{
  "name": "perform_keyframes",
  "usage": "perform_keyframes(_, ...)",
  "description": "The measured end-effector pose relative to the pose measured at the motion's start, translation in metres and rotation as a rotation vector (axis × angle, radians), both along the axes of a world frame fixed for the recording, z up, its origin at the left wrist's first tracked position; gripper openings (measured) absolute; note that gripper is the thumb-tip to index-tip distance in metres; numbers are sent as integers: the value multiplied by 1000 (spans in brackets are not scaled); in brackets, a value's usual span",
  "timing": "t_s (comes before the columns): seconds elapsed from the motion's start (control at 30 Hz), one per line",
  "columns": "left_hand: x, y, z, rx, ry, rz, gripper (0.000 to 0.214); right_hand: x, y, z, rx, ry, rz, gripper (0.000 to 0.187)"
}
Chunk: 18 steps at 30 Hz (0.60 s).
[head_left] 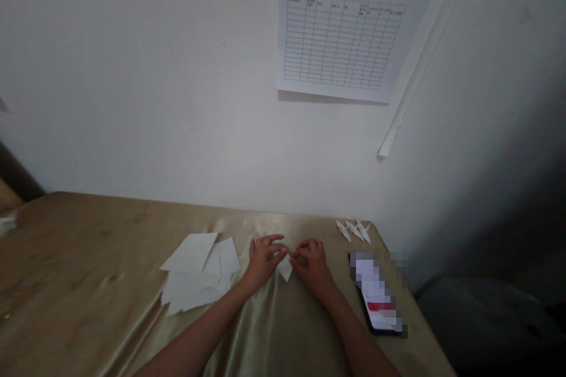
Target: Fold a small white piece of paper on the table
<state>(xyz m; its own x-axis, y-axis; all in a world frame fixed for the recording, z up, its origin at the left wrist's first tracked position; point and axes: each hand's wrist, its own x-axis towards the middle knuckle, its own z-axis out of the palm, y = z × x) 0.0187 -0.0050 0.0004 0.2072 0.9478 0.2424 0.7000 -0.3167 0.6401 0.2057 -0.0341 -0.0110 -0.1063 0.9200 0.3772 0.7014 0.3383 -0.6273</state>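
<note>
A small folded piece of white paper (286, 270) is held between my two hands, its pointed end hanging toward me. My left hand (266, 256) pinches its upper left edge between thumb and fingers. On the other side, my right hand (311, 260) grips the upper right edge with its fingertips, the other fingers curled. The top of the paper is partly hidden behind the fingers. Left of my hands lies a loose pile of white paper sheets (194, 280). Several small folded paper figures (354, 231) rest in a row near the far right corner.
A phone (375, 294) with a lit, blurred-out screen lies at the right. The table, under a shiny gold-brown cloth (101, 259), meets a white wall behind. A printed table sheet (340, 41) hangs on that wall beside a white strip (409, 88).
</note>
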Motion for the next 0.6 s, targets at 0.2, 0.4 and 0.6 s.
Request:
perform_keyframes(0.2, -3, 7, -5, 81, -72, 6, 8, 2, 2, -1, -27, 69, -14, 10)
perform_keyframes(0.4, -3, 7, -6, 43, -42, 9, 12, 3, 1, 0, -43, 126, -4, 10)
perform_keyframes(0.6, -3, 8, -9, 73, -29, 5, 23, 5, 1, 1, -25, 101, -22, 10)
